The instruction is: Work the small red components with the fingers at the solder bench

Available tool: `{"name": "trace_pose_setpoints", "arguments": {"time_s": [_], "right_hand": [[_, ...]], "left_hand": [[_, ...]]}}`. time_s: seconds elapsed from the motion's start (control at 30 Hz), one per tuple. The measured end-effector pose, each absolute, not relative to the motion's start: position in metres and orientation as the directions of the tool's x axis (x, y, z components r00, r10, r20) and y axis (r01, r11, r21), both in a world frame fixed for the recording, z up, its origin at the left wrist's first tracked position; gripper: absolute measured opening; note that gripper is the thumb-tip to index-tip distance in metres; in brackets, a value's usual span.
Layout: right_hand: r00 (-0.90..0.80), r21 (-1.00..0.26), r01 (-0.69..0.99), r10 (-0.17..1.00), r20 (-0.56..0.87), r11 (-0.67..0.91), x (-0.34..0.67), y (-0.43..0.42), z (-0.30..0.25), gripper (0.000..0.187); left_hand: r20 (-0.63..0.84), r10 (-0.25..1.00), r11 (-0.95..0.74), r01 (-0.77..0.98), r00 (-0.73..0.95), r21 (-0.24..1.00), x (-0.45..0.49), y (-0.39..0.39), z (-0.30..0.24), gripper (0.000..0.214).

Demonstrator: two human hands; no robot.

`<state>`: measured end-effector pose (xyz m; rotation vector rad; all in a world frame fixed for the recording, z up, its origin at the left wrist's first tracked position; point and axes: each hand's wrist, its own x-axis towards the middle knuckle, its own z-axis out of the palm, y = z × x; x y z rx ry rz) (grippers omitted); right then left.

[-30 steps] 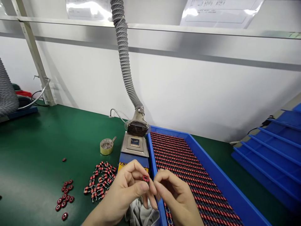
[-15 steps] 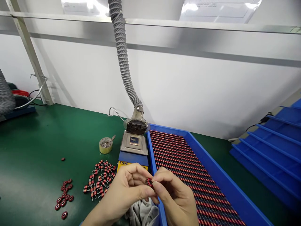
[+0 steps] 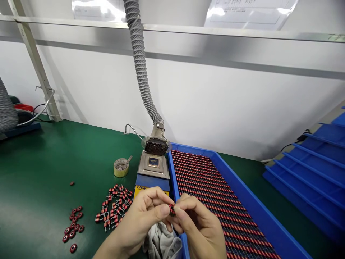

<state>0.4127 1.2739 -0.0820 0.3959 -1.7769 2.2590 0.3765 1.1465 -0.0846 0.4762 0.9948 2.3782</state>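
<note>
Between my fingertips is a small toroidal coil [image 3: 171, 209] wound in red and black. My left hand [image 3: 147, 217] pinches it from the left, and my right hand [image 3: 198, 223] grips its right side with thumb and forefinger. The fingers hide part of the coil. Below my hands lies a crumpled grey cloth [image 3: 163, 242]. Just behind them stands a solder pot [image 3: 153, 169] with a metal top and a blue and yellow body. To the left is a heap of red coils with bent wire legs [image 3: 114, 207], and farther left a loose group of round red coils [image 3: 73, 226].
A long blue tray [image 3: 258, 219] filled with rows of red coils runs along the right. Stacked blue trays [image 3: 309, 169] lean at the far right. A grey exhaust hose [image 3: 140, 64] hangs over the solder pot. A small round tin [image 3: 121, 168] stands left of the pot.
The coil has turned slightly between my fingers, and my left thumb has shifted a little up and left. The hands stay in nearly the same place.
</note>
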Motion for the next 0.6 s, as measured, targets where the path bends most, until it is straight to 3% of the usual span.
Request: {"name": "trace_pose_setpoints", "arguments": {"time_s": [0.43, 0.6], "right_hand": [[-0.957, -0.879, -0.270, 0.009, 0.289, -0.393, 0.4087, 1.2697, -0.0822, 0.017], [-0.972, -0.901, -0.233, 0.078, 0.220, -0.365, 0.4141, 1.2673, -0.0755, 0.018]], "left_hand": [[0.133, 0.604, -0.605, -0.344, -0.786, 0.718, 0.3766, 1.1488, -0.0833, 0.028], [0.116, 0.615, -0.601, -0.369, -0.780, 0.709, 0.3757, 1.1491, -0.0829, 0.030]]}}
